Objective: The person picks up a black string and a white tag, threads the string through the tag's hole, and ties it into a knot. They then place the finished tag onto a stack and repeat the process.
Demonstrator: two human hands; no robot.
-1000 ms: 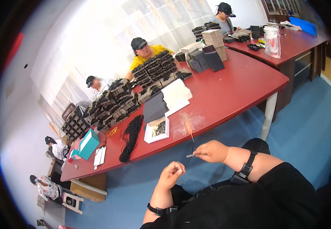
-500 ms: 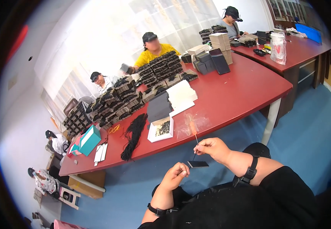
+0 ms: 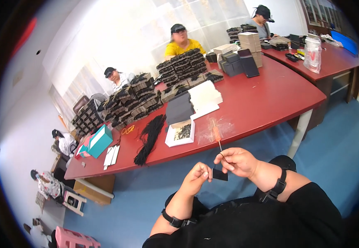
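Observation:
Between thumb and fingers of my left hand (image 3: pixel 198 177) is the end of a small flat black card (image 3: pixel 220 175), tilted over my lap. My right hand (image 3: pixel 240 161), just right of it and slightly higher, pinches a thin dark cord (image 3: pixel 222 156); most of the cord is hidden by the fingers. An orange-handled tool (image 3: pixel 216 133) lies at the table's near edge on a patch of clear film. Its thin metal shaft juts past the edge to my right fingertips. Whether the cord loops round the shaft is too small to tell.
On the red table (image 3: pixel 266 99) lie a bundle of black cords (image 3: pixel 151 138), a white box of small dark pieces (image 3: pixel 192 136), white sheets (image 3: pixel 205 99) and a teal box (image 3: pixel 100 141). Stacked corded cards (image 3: pixel 132 103) stand behind. Several people sit beyond; a pink stool (image 3: pixel 74 238) is lower left.
My left hand has risen and taken hold of the black card, which was hanging free from the cord. My right hand has come closer to it. The yellow-shirted person's raised hand has dropped from sight.

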